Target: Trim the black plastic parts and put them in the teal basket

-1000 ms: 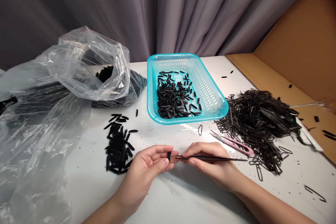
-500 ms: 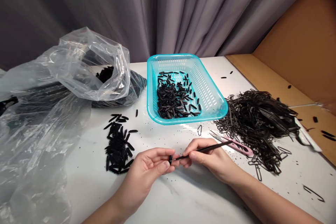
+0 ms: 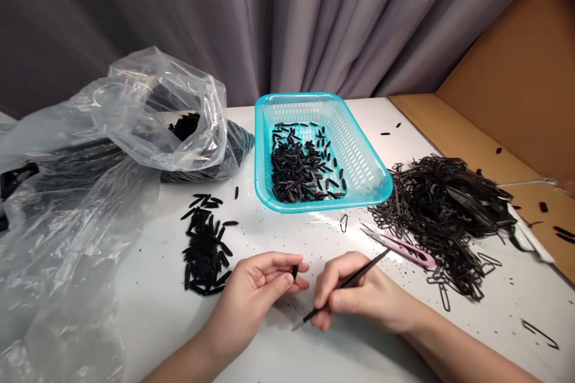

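My left hand [image 3: 265, 287] pinches one small black elongated piece [image 3: 294, 271] between thumb and fingertips. Held like a pen in my right hand [image 3: 354, 293] is a slim black tool [image 3: 350, 282] with a pointed pale metal tip. That tip aims down at the table, apart from the piece. Left of my left hand lies a pile of similar black pieces [image 3: 205, 251]. Many more rest inside a turquoise plastic basket [image 3: 323, 208] beyond my hands. Pink-handled snips [image 3: 411, 251] lie behind my right hand.
A heap of thin black loops [image 3: 449, 209] spreads over the right side. On the left, a clear plastic bag [image 3: 148, 161] holds more black material. Small black specks dot the white table [image 3: 162, 323]. A cardboard panel [image 3: 516, 60] and grey curtain [image 3: 233, 24] border the workspace.
My right hand has drawn the tool away from the black piece, its tip now lower and pointing down toward the table. My left hand keeps its pinch on the piece.
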Motion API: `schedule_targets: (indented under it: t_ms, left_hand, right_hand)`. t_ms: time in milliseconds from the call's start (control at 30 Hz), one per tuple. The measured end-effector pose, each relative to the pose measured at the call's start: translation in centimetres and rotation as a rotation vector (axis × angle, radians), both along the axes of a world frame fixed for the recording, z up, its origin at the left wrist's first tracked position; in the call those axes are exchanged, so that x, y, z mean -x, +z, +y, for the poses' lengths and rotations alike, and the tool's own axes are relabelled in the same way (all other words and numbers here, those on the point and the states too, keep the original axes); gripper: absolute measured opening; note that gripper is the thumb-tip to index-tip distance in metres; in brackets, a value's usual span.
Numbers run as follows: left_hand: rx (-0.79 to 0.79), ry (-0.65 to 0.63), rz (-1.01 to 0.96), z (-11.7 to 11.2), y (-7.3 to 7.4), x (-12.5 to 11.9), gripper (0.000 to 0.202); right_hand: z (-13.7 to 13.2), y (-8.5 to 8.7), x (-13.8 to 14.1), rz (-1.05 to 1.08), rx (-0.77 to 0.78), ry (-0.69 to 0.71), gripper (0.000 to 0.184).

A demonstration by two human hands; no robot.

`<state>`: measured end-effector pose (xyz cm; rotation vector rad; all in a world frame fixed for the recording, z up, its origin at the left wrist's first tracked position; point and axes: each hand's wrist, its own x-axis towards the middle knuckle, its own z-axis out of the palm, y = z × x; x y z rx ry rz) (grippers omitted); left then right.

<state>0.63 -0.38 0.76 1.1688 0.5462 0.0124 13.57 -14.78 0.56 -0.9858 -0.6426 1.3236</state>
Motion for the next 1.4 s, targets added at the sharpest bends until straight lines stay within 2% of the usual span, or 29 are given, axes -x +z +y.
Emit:
schedule_targets:
  t_ms: [133,267,600,833,1033,1167,1233,1400]
  left_hand:
    - [0.017,-0.006,-0.031,0.2,-0.2,0.0,0.016]
    - [0.023,0.008,-0.035,0.2,-0.3,0.0,0.016]
    - [0.015,0.003,-0.028,0.3,-0.3,0.0,0.017]
    - [-0.002,-0.005,-0.040,0.2,-0.2,0.0,0.016]
    - [-0.010,-0.037,-0.047,0.4,-0.6,0.1,0.016]
    - [-0.011,-0.052,-0.004,0.4,-0.7,0.0,0.017]
    - [-0.012,-0.054,-0.002,0.4,-0.6,0.0,0.017]
    - [0.011,-0.020,-0.026,0.4,-0.5,-0.1,0.016]
  right_hand:
    - [-0.4,0.0,-0.6,-0.350,-0.032,-0.224,0.008]
    - [-0.7,0.1,-1.1,-0.657,-0.043,-0.230,0.014]
    - [-0.7,0.2,-0.8,-0.758,-0.060,-0.223,0.016]
    - [-0.7,0.4,-0.7,-0.683,0.028,-0.229,0.010]
    - [0.0,0.0,-0.2,-0.301,0.024,-0.245,0.008]
    - [0.3,0.0,1.1,-0.080,0.016,-0.103,0.009]
    - [0.3,-0.1,1.4,0.002,0.008,-0.073,0.009]
    - [0.2,-0.6,0.5,0.074,-0.055,-0.194,0.010]
